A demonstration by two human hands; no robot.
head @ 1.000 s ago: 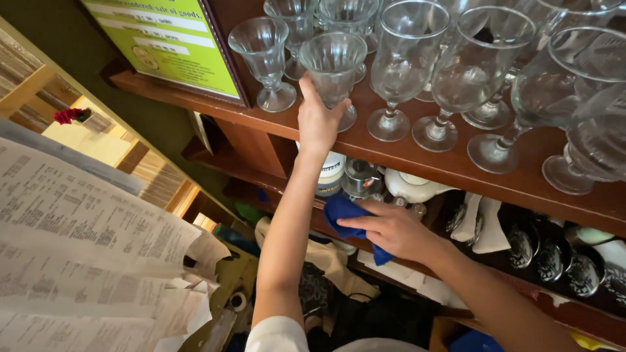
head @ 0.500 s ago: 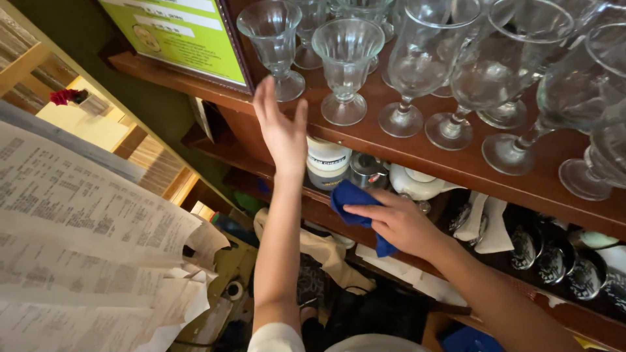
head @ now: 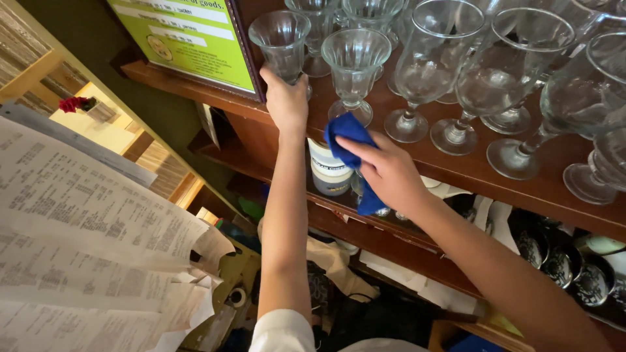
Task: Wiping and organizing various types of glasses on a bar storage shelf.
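Head view: glass gripped, cloth clutched

Head camera: a ribbed stemmed glass [head: 282, 40] on the wooden shelf [head: 456, 171], beside a green framed sign [head: 189, 39], is grasped by the left hand [head: 287, 101]. A blue cloth [head: 352, 156] is clenched in the right hand [head: 388, 173] at the shelf's edge.

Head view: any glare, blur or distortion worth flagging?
Head view: sharp, no motion blur on the left hand gripping a ribbed glass or on the right hand with its blue cloth; bright highlights on glass rims; wide-angle tilt slants the wooden shelf; lower shelf dim.
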